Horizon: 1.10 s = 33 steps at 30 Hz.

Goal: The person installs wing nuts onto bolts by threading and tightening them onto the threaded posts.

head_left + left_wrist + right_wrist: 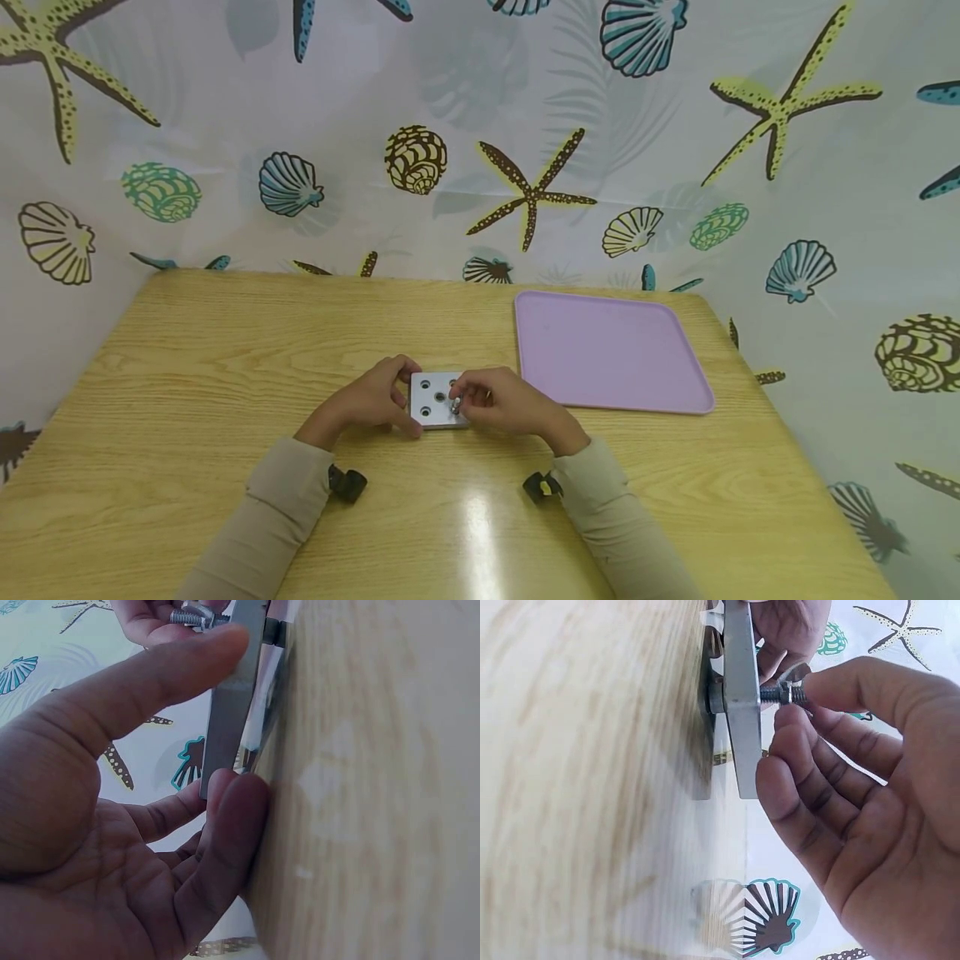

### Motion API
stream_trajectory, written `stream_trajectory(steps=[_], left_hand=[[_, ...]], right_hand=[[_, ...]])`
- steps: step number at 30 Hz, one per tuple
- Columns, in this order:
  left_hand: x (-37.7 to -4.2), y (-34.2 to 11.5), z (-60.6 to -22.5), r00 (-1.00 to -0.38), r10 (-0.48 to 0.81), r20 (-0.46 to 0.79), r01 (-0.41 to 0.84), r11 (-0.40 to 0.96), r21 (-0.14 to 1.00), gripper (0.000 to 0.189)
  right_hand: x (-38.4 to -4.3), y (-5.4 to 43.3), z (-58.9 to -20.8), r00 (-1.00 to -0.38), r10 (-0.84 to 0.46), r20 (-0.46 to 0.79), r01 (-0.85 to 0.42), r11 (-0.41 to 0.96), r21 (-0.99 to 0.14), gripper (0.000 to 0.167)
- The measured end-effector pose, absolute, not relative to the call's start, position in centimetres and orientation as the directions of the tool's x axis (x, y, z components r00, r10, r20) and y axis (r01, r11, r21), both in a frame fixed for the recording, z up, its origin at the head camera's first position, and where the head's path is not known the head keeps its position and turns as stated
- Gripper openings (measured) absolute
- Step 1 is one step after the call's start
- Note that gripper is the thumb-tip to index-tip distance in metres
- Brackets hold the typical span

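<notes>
A silver metal plate (427, 422) with several countersunk holes lies level over the wooden table. My left hand (372, 395) grips its left side, thumb at the near edge and fingers at the far edge. At the plate's right front, a bolt (456, 406) stands up through it; the bolt's head (717, 697) shows below the plate in the right wrist view. A nut (786, 693) sits on the threaded shank, apart from the plate, beside a thin curved metal piece (796, 673). My right hand (501, 402) pinches at the nut with thumb and fingers.
A lilac tray (615, 350) lies on the wooden table (262, 350) behind and right of my right hand. Cloth (450, 75) printed with shells and starfish hangs behind the table and along its sides. Black wrist mounts (347, 484) sit at both sleeve cuffs.
</notes>
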<state>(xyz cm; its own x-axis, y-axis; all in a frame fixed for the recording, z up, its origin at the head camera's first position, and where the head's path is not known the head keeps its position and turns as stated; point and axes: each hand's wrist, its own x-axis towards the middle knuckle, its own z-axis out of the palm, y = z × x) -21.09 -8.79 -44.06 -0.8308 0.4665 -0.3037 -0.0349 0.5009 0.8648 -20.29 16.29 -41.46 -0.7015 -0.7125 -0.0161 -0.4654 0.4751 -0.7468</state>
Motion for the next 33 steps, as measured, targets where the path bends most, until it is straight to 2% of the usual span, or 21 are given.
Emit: stream_trajectory(steps=[14, 25, 33], left_hand=[[-21.26, -8.73, -44.34, -0.834, 0.461, -0.303, -0.045, 0.492, 0.87, 0.082], [-21.24, -8.78, -44.56, -0.835, 0.466, -0.292, -0.026, 0.496, 0.868, 0.083], [-21.35, -8.77, -44.62, -0.835, 0.466, -0.291, -0.029, 0.492, 0.87, 0.081]], right_hand=[[-20.33, 16.39, -41.59, -0.728, -0.685, -0.016, -0.454, 0.5, -0.738, 0.015], [-20.44, 16.32, -41.54, -0.689, -0.724, -0.019, -0.484, 0.479, -0.732, 0.028], [-20.4, 16.35, -41.53, -0.687, -0.726, -0.03, -0.476, 0.481, -0.736, 0.029]])
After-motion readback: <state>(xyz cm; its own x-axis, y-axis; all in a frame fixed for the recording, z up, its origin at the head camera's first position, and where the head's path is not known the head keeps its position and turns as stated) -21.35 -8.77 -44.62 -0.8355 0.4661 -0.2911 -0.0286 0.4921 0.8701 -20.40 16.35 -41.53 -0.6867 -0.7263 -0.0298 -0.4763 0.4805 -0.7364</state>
